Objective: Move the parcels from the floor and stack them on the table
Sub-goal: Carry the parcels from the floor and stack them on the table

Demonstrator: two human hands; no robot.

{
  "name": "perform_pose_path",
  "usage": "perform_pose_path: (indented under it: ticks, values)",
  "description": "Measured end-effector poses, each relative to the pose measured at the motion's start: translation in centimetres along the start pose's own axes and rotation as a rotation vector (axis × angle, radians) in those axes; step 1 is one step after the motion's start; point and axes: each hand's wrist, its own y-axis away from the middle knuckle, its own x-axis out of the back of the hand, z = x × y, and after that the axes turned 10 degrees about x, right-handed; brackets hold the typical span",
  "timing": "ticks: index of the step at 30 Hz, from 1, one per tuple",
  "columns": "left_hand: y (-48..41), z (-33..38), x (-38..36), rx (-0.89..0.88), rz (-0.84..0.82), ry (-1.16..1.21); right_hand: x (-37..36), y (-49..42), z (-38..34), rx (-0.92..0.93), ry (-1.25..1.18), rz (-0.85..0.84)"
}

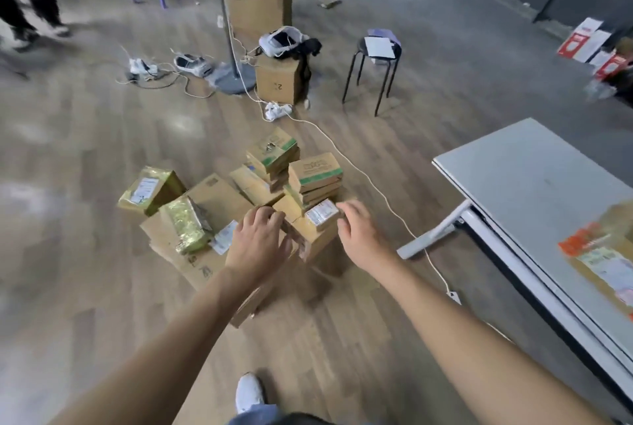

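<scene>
— Why are both hands down there at once?

— The pile sits loose on the floor, so I come at one box from two sides. At my far left are two gold-foil parcels, side by side. The nearer one lies on a wide flat carton that looks like the pile's base.

— And your left hand?

— My left hand hangs over the carton's right end, fingers bent toward the small labelled box. Blur hides whether they press it, so I cannot tell if it has a hold.

— What's behind that box?

— Green-banded boxes in two short stacks. I count two tops clearly. The ones beneath run together, so I can't give a total.

— The right hand?

— My right hand is just beside the labelled box's right end, fingers loose, holding nothing. With a hand on either side of it, I judge that box the next to lift.

— Where does it go?

— Onto the grey table, near the pile on my right. One orange-taped parcel lies there, cut by the frame's edge. Nearly everything else is yet to move.
</scene>
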Motion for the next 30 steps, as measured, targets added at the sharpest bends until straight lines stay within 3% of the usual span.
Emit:
perform_pose_path:
  ticks: [5, 11, 20, 30]
  values:
    - [-1.9, -8.0, 0.5, 0.069, -0.088, -0.007, -3.7, -4.4, -4.5, 0.002, 0.028, -0.041]
    - [-5.7, -11.3, -0.1, 0.143, -0.131, 0.038, -5.6, -9.8, -4.8, 0.027, 0.053, -0.104]
    - [-15.2, -10.4, -2.3, 0.232, -0.183, -0.003, -6.2, -21.0, -0.2, 0.037, 0.077, -0.206]
    - [-28.7, -4.3, -7.9, 0.442, -0.303, 0.107, -6.9, -35.0, 11.3, 0.037, 0.054, -0.412]
